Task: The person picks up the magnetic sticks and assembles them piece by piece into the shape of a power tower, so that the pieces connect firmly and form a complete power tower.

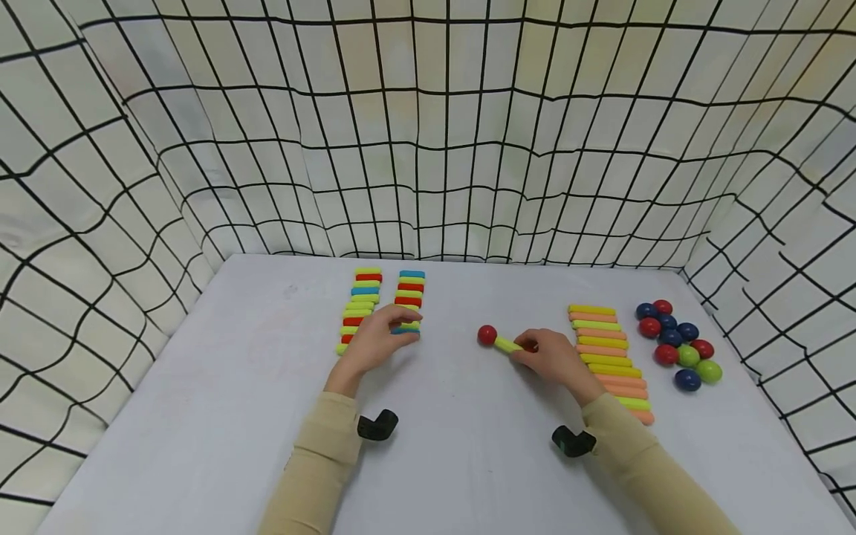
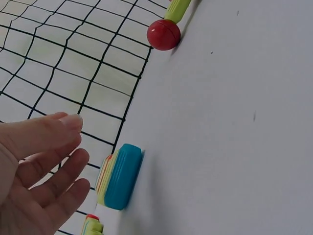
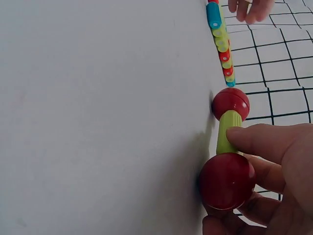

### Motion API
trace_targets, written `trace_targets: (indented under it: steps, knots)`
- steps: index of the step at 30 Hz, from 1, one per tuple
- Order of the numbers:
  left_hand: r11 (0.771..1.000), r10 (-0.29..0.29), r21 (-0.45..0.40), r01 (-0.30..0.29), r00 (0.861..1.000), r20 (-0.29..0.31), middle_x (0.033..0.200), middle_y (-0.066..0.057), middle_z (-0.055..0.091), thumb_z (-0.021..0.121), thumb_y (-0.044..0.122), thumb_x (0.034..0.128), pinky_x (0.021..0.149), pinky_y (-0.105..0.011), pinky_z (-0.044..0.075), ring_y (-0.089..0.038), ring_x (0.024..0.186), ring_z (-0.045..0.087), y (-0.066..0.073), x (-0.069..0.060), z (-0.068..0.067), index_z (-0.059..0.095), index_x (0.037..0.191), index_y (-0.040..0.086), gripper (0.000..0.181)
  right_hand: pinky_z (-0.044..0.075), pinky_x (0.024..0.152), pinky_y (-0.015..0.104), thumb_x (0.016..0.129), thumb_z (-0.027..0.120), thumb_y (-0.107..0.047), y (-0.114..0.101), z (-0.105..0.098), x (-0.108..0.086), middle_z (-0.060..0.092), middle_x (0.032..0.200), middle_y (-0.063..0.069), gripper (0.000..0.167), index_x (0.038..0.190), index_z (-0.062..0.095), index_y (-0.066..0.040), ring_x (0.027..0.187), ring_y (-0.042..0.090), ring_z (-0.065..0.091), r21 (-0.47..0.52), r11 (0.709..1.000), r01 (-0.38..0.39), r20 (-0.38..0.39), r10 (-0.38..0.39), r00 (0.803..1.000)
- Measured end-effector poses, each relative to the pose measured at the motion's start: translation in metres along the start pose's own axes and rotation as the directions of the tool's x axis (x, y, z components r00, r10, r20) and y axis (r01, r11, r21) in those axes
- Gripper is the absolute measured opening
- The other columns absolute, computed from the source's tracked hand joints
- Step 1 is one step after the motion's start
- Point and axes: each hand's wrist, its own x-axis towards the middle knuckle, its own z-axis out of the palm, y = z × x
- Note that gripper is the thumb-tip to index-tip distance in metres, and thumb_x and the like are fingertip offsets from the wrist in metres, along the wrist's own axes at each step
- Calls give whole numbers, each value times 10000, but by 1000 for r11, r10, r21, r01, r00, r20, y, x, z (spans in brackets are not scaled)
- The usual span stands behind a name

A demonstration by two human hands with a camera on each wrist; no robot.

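Note:
My right hand [image 1: 550, 357] pinches a yellow-green rod [image 3: 229, 131] between thumb and fingers, low over the white table. One red ball [image 1: 487, 335] joins the rod's far end. A second red ball [image 3: 227, 181] sits at its near end, mostly covered by the fingers in the head view. My left hand [image 1: 379, 339] hovers by two columns of short coloured sticks, its fingers loosely bent and apart, holding nothing. Closest to it is a blue stick [image 2: 123, 177] ending the inner column. The outer column [image 1: 363, 297] of green, red and blue sticks is partly hidden behind the hand.
Right of the right hand, a column of longer yellow, orange and green sticks [image 1: 605, 343] lies partly under the wrist. Farther right is a cluster of dark blue, red and green balls [image 1: 670, 338]. Black netting [image 1: 468, 145] over white walls encloses the table's back and sides.

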Motion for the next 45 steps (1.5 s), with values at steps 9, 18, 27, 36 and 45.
trace_targets:
  steps: [9, 18, 27, 36, 45]
  knots:
    - [987, -66, 145, 66, 998, -7, 1177, -105, 628, 684, 42, 898, 970, -434, 480, -291, 1123, 558, -5, -1, -7, 671, 1174, 25, 277, 490, 761, 361, 910, 675, -248, 0, -1, 6, 649, 984, 73, 301, 1135, 686, -49, 851, 221, 532, 5, 999, -32, 10, 32, 999]
    - [987, -75, 147, 69, 996, 38, 1049, -86, 645, 712, 7, 862, 861, -372, 536, -240, 957, 602, -9, -1, 0, 695, 1103, 6, 242, 497, 773, 363, 908, 680, -256, -1, 0, 6, 653, 993, 70, 310, 1142, 685, -52, 863, 219, 540, 24, 999, -27, 14, 26, 1000]
    - [979, -85, 188, 81, 996, 12, 970, -68, 654, 748, 7, 831, 824, -341, 539, -209, 878, 592, -6, 3, 17, 695, 1040, 26, 216, 477, 682, 279, 893, 686, -254, -12, 7, 6, 639, 907, 40, 296, 1105, 695, -47, 798, 191, 540, 87, 996, -3, 41, 0, 999]
    - [994, -102, -19, 105, 986, 130, 984, -17, 669, 727, 83, 867, 802, -306, 543, -167, 915, 617, 4, 2, 29, 692, 1091, 69, 226, 488, 693, 273, 895, 694, -264, -24, 14, 9, 649, 935, 36, 310, 1116, 694, -46, 833, 195, 549, 162, 985, -55, 60, 46, 997]
    - [987, -108, -102, 122, 986, 129, 988, -33, 669, 725, 69, 867, 783, -291, 553, -180, 909, 618, 10, 1, 35, 687, 1089, 56, 226, 475, 678, 273, 901, 693, -284, -33, 17, 8, 639, 945, 15, 291, 1107, 700, -79, 851, 190, 538, 180, 983, -42, 47, 34, 998]
